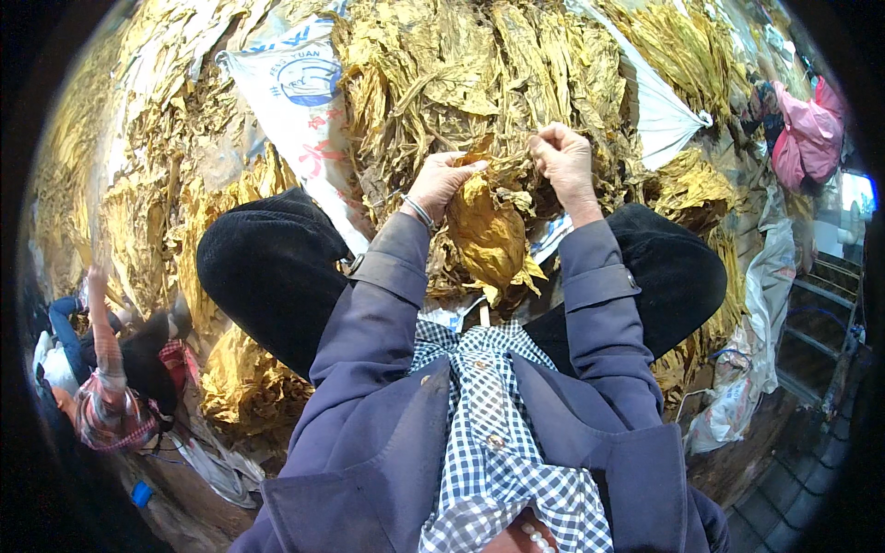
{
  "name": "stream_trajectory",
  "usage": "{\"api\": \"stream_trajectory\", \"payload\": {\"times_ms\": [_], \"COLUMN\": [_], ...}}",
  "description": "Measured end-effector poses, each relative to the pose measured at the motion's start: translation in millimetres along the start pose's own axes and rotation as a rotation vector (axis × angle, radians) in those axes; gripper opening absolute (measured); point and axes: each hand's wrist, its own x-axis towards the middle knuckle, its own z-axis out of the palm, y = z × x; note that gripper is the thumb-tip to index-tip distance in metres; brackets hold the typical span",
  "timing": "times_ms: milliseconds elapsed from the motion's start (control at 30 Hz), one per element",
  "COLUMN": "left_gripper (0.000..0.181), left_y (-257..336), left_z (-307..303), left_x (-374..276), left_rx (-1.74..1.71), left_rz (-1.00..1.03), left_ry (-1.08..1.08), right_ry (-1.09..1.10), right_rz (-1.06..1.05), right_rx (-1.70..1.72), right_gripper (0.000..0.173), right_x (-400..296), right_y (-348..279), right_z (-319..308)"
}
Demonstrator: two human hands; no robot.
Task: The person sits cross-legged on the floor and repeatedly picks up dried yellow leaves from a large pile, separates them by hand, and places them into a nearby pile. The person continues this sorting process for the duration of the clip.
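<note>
In front of my crossed legs, my left hand point(448, 181) pinches a brown dried leaf point(479, 147), probably tobacco, between thumb and fingers. A bracelet circles that wrist. To its right, my right hand point(563, 160) has thumb and forefinger pinched at the thin, crumpled end of leaf material; the exact grip is partly hidden. Just below and between both hands hangs a broad golden-brown leaf bundle point(487, 231), its tip pointing toward my checked shirt point(487, 387). Long rows of yellow dried leaves point(442, 76) are heaped beyond my hands.
A white woven sack point(304, 110) bearing print lies left; another white sheet point(653, 104) lies right. One person in a plaid shirt point(110, 408) sits far left. Someone in pink point(805, 131) is far right. A metal frame point(819, 335) stands beside a crumpled plastic sack point(767, 269).
</note>
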Motion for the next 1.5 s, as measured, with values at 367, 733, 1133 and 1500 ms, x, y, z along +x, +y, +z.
{"api": "stream_trajectory", "payload": {"times_ms": [367, 733, 1133, 1500], "left_gripper": [0.020, 0.022, 0.022, 0.014], "left_y": [-1.9, -20.0, -25.7, -31.3], "left_z": [-1.9, -13.6, -10.6, -7.4], "left_x": [1.6, 12.0, 8.7, 10.0], "left_rx": [0.118, 0.102, -0.077, 0.092], "left_rz": [-0.161, -0.063, -0.038, 0.068], "left_ry": [-0.160, -0.210, -0.089, 0.030], "right_ry": [-0.375, -0.456, -0.356, -0.093], "right_rz": [-0.020, 0.045, -0.001, 0.040], "right_rx": [-0.173, -0.220, -0.283, -0.131], "right_gripper": [0.006, 0.008, 0.010, 0.006], "right_x": [11.5, 0.7, -0.6, 18.6], "right_y": [-17.8, -24.5, -23.4, -3.8], "right_z": [32.3, 39.5, 33.3, 16.2]}}
